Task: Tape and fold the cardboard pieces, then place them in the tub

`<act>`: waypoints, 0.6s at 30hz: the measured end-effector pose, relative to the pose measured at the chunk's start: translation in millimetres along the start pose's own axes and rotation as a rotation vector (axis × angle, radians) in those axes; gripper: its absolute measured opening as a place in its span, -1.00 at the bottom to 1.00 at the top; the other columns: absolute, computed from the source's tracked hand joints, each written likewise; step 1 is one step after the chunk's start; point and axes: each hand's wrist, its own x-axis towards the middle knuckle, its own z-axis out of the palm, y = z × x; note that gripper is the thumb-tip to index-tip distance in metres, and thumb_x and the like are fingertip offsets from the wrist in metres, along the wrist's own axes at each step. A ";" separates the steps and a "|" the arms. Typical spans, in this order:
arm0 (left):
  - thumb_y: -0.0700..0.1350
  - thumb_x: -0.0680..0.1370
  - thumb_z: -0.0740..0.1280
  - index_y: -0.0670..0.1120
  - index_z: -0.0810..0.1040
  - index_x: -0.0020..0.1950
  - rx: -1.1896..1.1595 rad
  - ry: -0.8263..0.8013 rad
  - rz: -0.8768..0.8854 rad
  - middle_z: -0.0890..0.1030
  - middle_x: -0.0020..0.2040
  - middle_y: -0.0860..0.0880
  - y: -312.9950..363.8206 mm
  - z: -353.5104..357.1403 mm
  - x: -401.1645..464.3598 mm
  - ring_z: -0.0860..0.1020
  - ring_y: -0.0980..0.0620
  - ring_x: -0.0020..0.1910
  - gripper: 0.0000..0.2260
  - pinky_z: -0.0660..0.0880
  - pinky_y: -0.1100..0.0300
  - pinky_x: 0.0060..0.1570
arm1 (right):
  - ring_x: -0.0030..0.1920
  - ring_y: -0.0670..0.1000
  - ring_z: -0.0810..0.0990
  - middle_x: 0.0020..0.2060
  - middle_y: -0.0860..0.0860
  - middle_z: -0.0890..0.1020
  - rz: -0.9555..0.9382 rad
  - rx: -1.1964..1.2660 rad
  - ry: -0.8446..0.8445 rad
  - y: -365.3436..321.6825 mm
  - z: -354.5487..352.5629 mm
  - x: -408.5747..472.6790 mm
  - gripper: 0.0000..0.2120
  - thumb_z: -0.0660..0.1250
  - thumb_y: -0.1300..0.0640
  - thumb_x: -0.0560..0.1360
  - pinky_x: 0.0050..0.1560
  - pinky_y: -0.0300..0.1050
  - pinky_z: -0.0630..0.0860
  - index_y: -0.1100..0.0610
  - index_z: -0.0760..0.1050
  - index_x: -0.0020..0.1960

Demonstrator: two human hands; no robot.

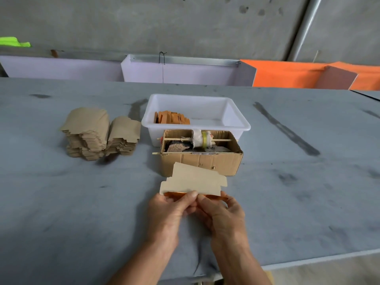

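grey table (82,202): both hands (164,214) pinch cardboard piece (193,182)

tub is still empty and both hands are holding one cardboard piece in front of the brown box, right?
Not quite. The head view shows the white tub is not empty: a row of orange folded pieces already lies in its left part. The rest holds: the left hand and right hand both grip one cardboard piece in front of the brown box.
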 end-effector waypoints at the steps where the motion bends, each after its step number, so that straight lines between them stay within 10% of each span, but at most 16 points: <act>1: -0.44 0.37 0.41 -0.25 0.57 -0.18 -0.012 0.003 -0.004 0.62 -0.44 -0.06 -0.1 0.5 -1.5 0.56 0.10 -0.51 -0.87 0.51 0.29 -0.49 | -0.29 0.10 0.66 -0.17 0.26 0.65 0.005 -0.009 0.007 0.3 1.1 -0.5 -0.50 0.47 0.43 0.31 -0.22 -0.12 0.64 0.30 0.43 0.21; 10: -0.40 0.40 0.38 -0.25 0.56 -0.18 -0.108 -0.012 -0.127 0.64 -0.41 -0.12 0.9 -1.9 -3.5 0.61 0.05 -0.47 -0.92 0.55 0.29 -0.46 | -0.31 0.08 0.62 -0.19 0.25 0.62 0.073 0.035 0.007 -2.1 -2.7 0.4 -0.63 0.41 0.43 0.37 -0.31 -0.19 0.58 0.42 0.47 0.16; 18: -0.35 0.44 0.38 -0.21 0.55 -0.20 -0.188 0.063 -0.156 0.65 -0.38 -0.11 6.0 -0.5 3.5 0.64 0.03 -0.43 -0.93 0.55 0.29 -0.46 | -0.38 -0.04 0.62 -0.34 0.08 0.62 -0.219 -0.270 0.014 -10.6 -15.9 1.3 -0.66 0.46 0.31 0.38 -0.42 -0.33 0.48 0.03 0.49 0.07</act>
